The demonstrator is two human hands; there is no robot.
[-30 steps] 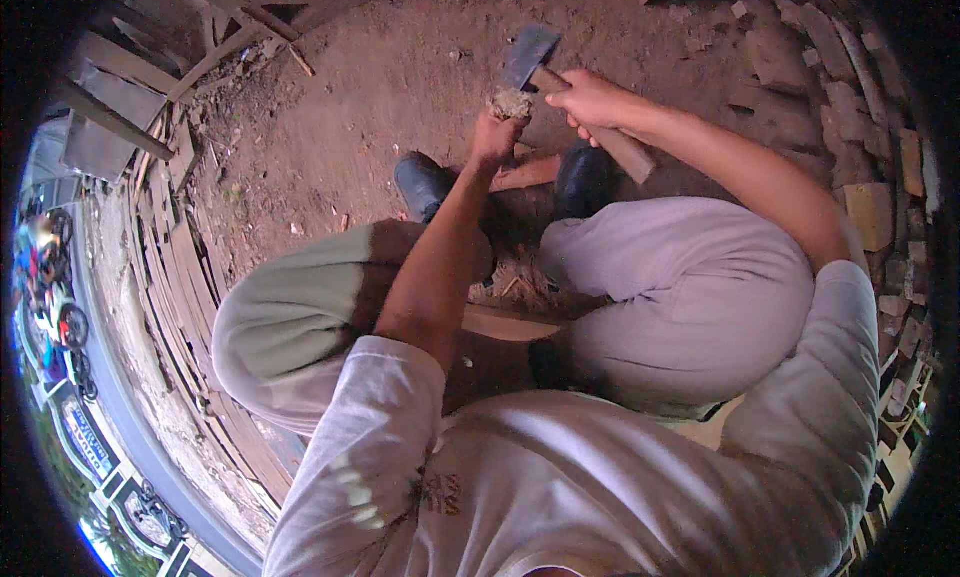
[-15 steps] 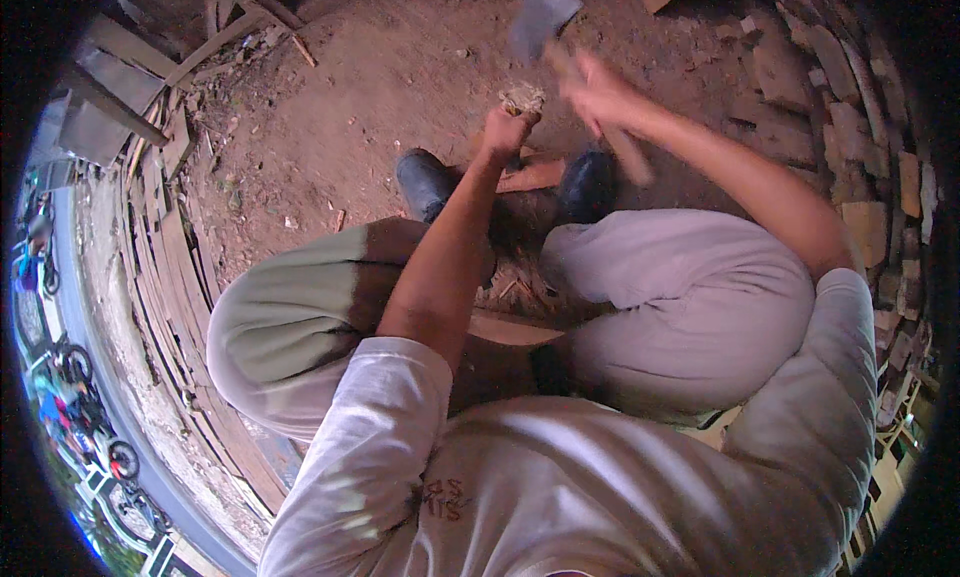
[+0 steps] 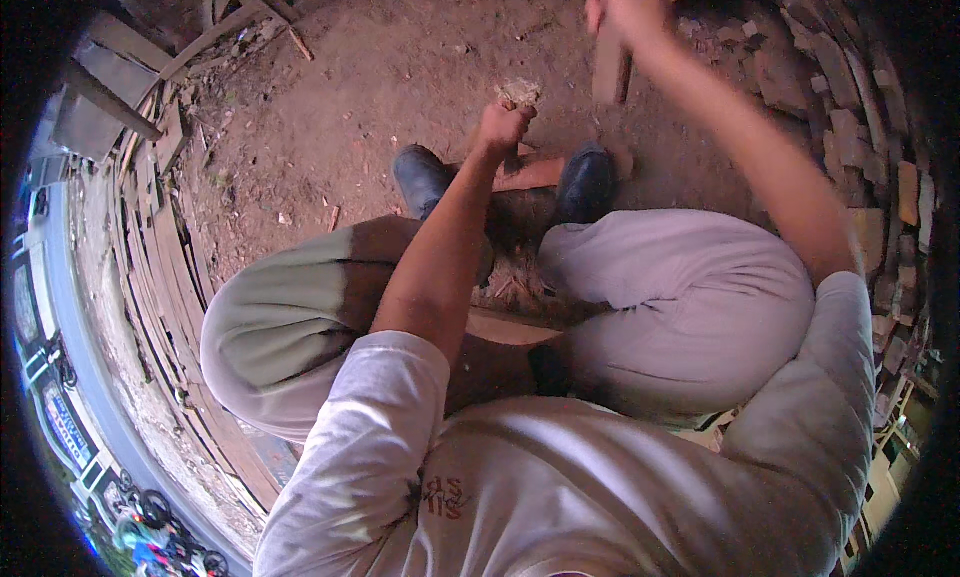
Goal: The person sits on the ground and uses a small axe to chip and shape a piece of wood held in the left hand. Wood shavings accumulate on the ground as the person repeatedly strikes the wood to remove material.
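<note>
My left hand (image 3: 503,125) is closed round an upright chisel, whose frayed, pale handle top (image 3: 519,92) sticks out above the fist. Below the fist, its dark lower part meets a reddish wooden piece (image 3: 535,173) lying between my two dark boots (image 3: 587,182). High at the top edge, my right hand (image 3: 630,12) is raised, slightly blurred, and closed on a wooden-handled tool. The butt of that wooden handle (image 3: 610,69) hangs below the hand. The tool's head is out of view.
Stacked wood pieces (image 3: 845,127) line the right side. Planks (image 3: 165,307) edge the left, with a road (image 3: 110,377) and vehicles beyond. Bare brown soil (image 3: 400,72) lies in front. A wooden frame (image 3: 215,42) stands at the far left.
My right hand has swung up and away from the chisel, carrying the tool's broad grey head out of view. My left hand stays nearly in place. Vehicles on the road have shifted.
</note>
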